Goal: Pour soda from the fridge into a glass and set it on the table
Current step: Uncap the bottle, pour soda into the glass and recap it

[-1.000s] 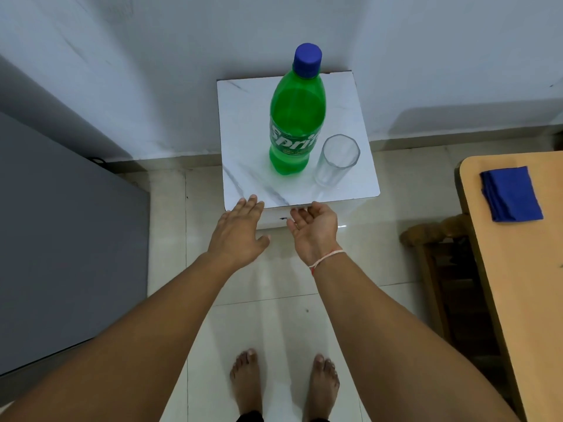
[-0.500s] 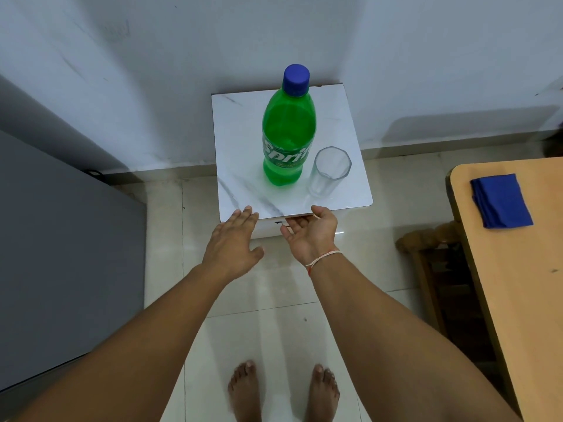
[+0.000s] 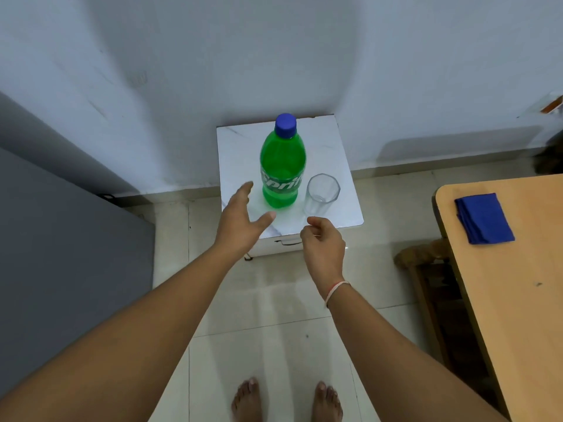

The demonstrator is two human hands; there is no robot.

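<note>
A green Sprite bottle (image 3: pixel 282 169) with a blue cap stands upright on a small white marble-topped cabinet (image 3: pixel 326 147). An empty clear glass (image 3: pixel 320 194) stands just right of the bottle. My left hand (image 3: pixel 240 220) is spread open over the cabinet's front left, thumb and fingers apart, a little short of the bottle. My right hand (image 3: pixel 323 245) hovers in front of the glass with fingers loosely curled and nothing in it. A wooden table (image 3: pixel 518 300) fills the right side.
A folded blue cloth (image 3: pixel 484 217) lies on the wooden table. A wooden chair (image 3: pixel 426 269) stands between the table and the cabinet. A grey fridge (image 3: pixel 61 254) is at the left. My bare feet stand on the tiled floor.
Both hands have moved forward over the cabinet. My left hand has spread toward the bottle, and my right hand has turned palm-down and curled its fingers near the glass.
</note>
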